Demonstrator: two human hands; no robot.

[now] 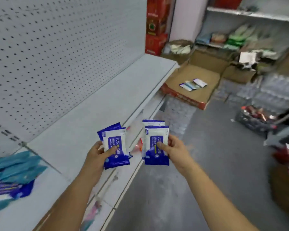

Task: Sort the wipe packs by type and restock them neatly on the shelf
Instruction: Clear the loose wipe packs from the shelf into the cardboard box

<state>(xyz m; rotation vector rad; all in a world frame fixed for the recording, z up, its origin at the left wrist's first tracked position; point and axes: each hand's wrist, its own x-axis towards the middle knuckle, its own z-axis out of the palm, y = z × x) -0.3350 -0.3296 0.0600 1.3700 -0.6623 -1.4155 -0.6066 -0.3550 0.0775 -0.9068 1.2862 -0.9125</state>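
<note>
Left hand point(97, 155) and right hand point(175, 150) each grip a small stack of blue-and-white 75% alcohol wipe packs at the shelf's front edge.
Thumbs press on the top labels and fingers curl beneath. The left stack point(115, 144) is fanned, while the right stack point(155, 139) sits squarer. Both look the same type, so I judge it best to merge them, square the edges and lay them flat on the bare white shelf point(90, 117) ahead of the left hand. Labels should face one way, clear of the teal packs point(17, 165) heaped left of that hand. Beyond the right hand, an open cardboard box point(207, 75) holds only a few loose packs point(193, 85), their type lost to blur.
</note>
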